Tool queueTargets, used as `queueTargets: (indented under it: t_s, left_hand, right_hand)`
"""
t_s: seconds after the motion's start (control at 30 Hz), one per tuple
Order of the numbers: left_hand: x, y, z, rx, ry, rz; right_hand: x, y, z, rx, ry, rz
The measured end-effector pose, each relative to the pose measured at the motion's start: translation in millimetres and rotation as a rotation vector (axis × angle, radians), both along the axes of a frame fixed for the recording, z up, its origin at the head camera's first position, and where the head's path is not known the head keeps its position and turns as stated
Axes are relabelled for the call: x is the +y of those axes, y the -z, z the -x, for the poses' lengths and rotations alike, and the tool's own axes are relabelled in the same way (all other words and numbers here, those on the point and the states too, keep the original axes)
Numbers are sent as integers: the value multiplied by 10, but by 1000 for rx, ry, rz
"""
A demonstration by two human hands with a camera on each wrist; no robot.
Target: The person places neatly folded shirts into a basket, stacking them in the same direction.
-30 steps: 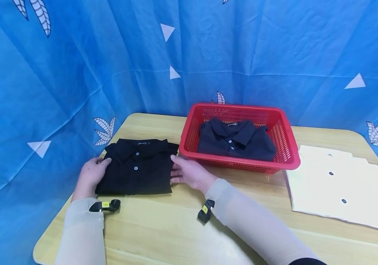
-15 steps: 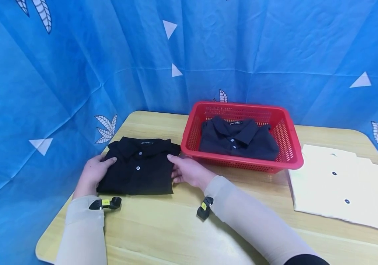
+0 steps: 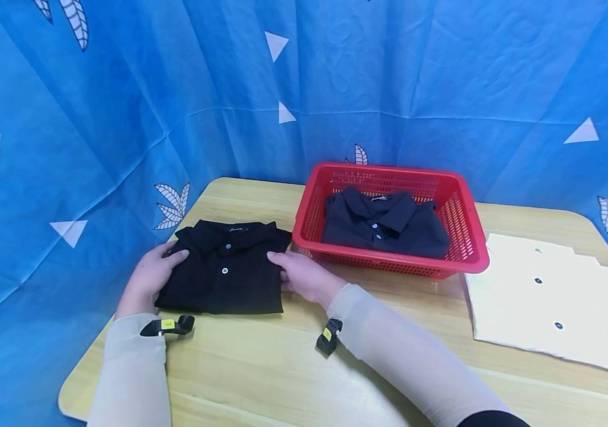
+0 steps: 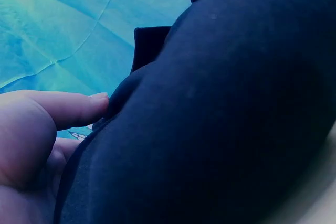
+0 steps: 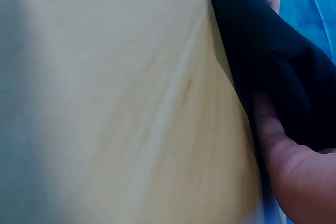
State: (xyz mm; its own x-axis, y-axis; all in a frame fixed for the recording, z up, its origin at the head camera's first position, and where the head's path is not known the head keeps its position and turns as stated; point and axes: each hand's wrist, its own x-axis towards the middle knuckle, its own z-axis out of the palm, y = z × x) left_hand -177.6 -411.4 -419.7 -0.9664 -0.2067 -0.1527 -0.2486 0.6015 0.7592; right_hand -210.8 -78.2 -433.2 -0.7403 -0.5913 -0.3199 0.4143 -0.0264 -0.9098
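To the left of the red basket (image 3: 477, 231), a folded black shirt (image 3: 248, 290) lies before the person, collar toward the curtain (image 3: 352, 71), its upper right corner close by the basket's near left corner. Both hands grasp it by opposite sides. The left hand (image 3: 149, 276), on the side away from the basket, pinches the edge with its thumb on top; the head view hides most of its fingers, while the left wrist view shows a finger behind the cloth, below the thumb. The right hand (image 3: 304, 276), just in front of the basket's near left corner, grips the other side, thumb over the cloth and fingers partly tucked beneath. The right wrist view shows that thumb pressing into the fabric, with part of the other hand at the far side; whether the shirt is off the table (image 3: 250, 367) I cannot tell.

Only the head view takes in the basket, the dark shirt (image 3: 354, 228) folded inside it, and the white shirt (image 3: 517, 308) lying to the basket's right, slightly nearer the person.
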Motion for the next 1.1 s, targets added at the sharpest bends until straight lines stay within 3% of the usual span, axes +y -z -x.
queueTargets:
  t_s: [0.7, 1.1]
  left_hand:
    - [31, -58, -20, 95, 18, -38]
    - [66, -132, -57, 134, 25, -102]
  right_hand:
    - [-6, -11, -103, 121, 7, 26]
    - [13, -157, -194, 236, -9, -91]
